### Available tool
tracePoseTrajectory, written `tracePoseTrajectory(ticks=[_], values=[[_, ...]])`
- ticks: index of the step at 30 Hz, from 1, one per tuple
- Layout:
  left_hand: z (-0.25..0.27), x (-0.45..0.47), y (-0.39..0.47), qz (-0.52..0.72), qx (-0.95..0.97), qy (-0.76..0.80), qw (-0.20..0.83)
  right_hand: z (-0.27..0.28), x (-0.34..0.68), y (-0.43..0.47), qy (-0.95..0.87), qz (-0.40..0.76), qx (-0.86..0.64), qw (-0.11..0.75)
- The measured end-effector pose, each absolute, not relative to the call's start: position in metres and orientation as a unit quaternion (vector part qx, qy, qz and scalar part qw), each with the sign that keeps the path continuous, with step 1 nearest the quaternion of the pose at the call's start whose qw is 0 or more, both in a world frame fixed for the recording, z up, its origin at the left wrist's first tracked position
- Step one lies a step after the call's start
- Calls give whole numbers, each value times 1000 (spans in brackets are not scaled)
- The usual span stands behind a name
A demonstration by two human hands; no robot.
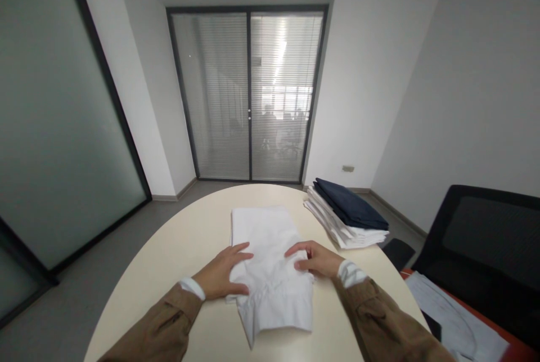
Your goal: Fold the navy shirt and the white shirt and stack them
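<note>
A folded white garment point(270, 232) lies lengthwise on the round cream table in front of me. Its lower part is wrinkled and gathered, and a loose flap with a pointed corner spreads toward me. My left hand point(225, 272) rests on the garment's left edge, fingers spread and thumb apart. On the right edge lies my right hand point(316, 258), fingers curved, with a gap between thumb and index finger. Some of its other fingers are hidden behind the hand. Both hands touch the cloth from above and at the sides.
At the table's point(169, 272) right rim sits a stack of folded white cloths point(337, 227) topped by a dark blue one point(352, 204). A black mesh-backed chair point(489, 238) stands at right, with papers point(455, 317) on its orange seat. A glass door with blinds point(248, 97) is beyond.
</note>
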State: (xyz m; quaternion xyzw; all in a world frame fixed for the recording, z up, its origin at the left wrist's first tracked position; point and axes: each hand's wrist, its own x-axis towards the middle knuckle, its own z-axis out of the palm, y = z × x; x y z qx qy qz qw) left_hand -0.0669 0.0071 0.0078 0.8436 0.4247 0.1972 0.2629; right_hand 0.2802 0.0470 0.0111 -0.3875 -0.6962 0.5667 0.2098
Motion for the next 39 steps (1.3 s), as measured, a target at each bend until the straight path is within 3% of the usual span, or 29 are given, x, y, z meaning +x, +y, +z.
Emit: tracePoseTrajectory(ticks=[4,11,21,25,32,39], values=[[5,-67,10,248,824,444,249,14,279,46,-689,590,-352,229],[15,-64,-2,273,813,402,322,31,281,39,-736,577,-320,151],[6,-56,4,435,695,381,428,22,283,43,-677,597,-339,266],[10,-53,1,405,680,387,474,28,285,41,-696,572,-346,260],[19,-56,-6,393,700,371,466,29,283,37,-652,679,-276,196],[13,-53,-11,392,675,337,526,24,285,40,-637,672,-294,238]])
